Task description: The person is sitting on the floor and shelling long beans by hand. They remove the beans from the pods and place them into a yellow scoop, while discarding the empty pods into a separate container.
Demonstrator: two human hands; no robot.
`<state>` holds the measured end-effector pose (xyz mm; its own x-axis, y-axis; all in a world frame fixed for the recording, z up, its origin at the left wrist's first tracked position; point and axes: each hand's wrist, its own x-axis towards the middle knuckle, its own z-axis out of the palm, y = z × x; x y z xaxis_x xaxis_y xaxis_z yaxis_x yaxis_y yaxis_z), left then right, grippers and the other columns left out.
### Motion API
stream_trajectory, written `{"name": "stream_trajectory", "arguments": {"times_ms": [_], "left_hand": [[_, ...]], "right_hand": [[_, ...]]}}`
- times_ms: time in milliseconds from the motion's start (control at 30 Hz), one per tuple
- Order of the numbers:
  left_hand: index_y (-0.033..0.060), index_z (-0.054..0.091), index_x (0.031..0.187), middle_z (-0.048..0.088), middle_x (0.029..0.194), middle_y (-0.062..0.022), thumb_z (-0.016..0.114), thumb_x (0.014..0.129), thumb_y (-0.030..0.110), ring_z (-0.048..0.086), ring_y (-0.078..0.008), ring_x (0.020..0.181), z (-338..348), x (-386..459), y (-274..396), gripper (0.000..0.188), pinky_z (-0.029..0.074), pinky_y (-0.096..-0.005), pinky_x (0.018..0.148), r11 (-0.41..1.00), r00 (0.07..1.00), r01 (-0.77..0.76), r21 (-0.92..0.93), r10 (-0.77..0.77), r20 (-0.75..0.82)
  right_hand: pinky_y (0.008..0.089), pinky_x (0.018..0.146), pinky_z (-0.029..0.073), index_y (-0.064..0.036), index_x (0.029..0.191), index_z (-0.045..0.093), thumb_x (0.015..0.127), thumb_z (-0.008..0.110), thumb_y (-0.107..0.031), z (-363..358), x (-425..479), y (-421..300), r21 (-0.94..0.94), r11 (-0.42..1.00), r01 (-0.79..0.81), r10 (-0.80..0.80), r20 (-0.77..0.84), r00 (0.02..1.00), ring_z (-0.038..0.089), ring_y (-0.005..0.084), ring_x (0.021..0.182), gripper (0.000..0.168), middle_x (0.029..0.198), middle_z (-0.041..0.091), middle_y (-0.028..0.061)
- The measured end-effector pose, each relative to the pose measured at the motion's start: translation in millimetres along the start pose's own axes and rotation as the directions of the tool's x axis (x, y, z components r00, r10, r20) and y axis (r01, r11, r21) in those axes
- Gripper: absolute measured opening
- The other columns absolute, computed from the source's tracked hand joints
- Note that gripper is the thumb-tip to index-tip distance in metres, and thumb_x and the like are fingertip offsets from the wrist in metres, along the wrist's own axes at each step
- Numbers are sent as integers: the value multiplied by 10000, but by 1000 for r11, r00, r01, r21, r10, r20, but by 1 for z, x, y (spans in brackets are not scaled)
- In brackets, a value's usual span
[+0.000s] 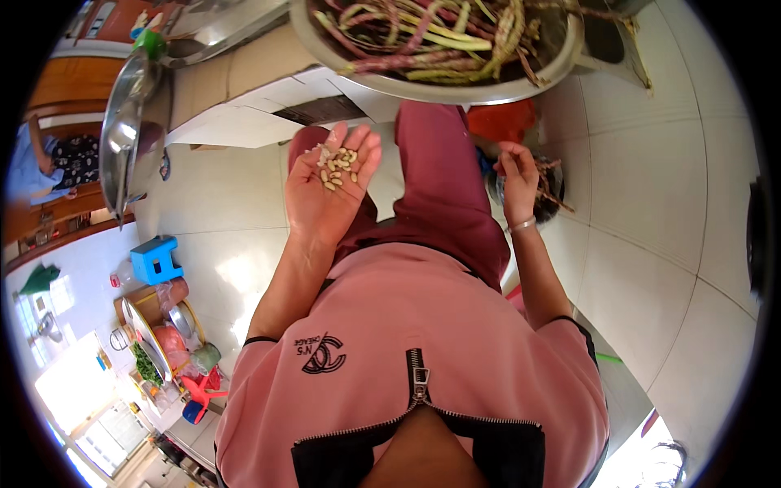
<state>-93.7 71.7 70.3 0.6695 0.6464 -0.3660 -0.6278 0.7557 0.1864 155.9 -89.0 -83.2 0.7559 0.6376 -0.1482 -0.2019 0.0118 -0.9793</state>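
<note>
My left hand (329, 189) is palm up above my left knee, cupping several pale shelled beans (343, 160). A small whitish, filmy scrap lies by the beans near the finger bases. Out to the right, my right hand (518, 177) has its fingers bent and close to the thumb; whether anything is pinched there cannot be told. Below and beside that hand, a dark bin or bag (552, 192) has dry pod pieces sticking out. Ahead of my knees stands a wide metal basin (427, 94) heaped with purple and yellow-green bean pods (421, 36).
A red bag or container (503, 122) sits beneath the basin's right side. At left are a tilted metal bowl (122, 134), a blue plastic stool (157, 260) and a cluttered low table (146, 335). Another person (55, 158) is at far left. Pale tiles (640, 201) cover the floor.
</note>
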Motion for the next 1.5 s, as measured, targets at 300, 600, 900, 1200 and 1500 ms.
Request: {"name": "stream_trajectory", "arguments": {"times_ms": [300,600,900,1200,1500], "left_hand": [[-30,552,955,518,943,-162,378,890,90,507,-219,751,114,54,123,222,415,-307,597,960,937,-278,39,262,231],[-10,536,974,452,756,-77,330,930,121,455,-196,671,213,205,228,248,319,-292,483,891,966,-227,394,153,210],[2,582,1241,544,1312,-223,245,980,189,457,-379,1267,257,304,183,464,251,-522,1122,531,885,-372,762,449,119],[97,646,1179,629,1260,-97,291,970,219,355,-330,1352,266,299,178,431,38,-521,1172,322,891,-320,891,423,167],[-27,532,1276,604,938,-86,409,957,118,570,-179,838,266,252,148,372,508,-282,718,349,918,-395,850,108,382]], "right_hand": [[219,611,452,-49,1014,616,905,596,-26,82,-53,-44,-181,970,165,-76,419,905,531,52,680,114,797,582,-8],[312,608,503,-69,987,621,855,588,-47,86,-50,-50,-319,884,343,-166,470,867,631,219,696,138,824,617,79],[324,620,497,-56,966,622,857,589,-58,83,-41,-59,-357,880,314,-121,471,874,611,229,688,114,836,606,72],[345,639,492,-63,958,620,857,585,-60,84,-40,-59,-345,884,315,-123,477,870,609,251,724,107,840,602,74],[368,673,492,-70,944,595,854,577,-47,84,-44,-55,-320,874,365,-181,483,857,616,289,773,95,851,600,83]]}}
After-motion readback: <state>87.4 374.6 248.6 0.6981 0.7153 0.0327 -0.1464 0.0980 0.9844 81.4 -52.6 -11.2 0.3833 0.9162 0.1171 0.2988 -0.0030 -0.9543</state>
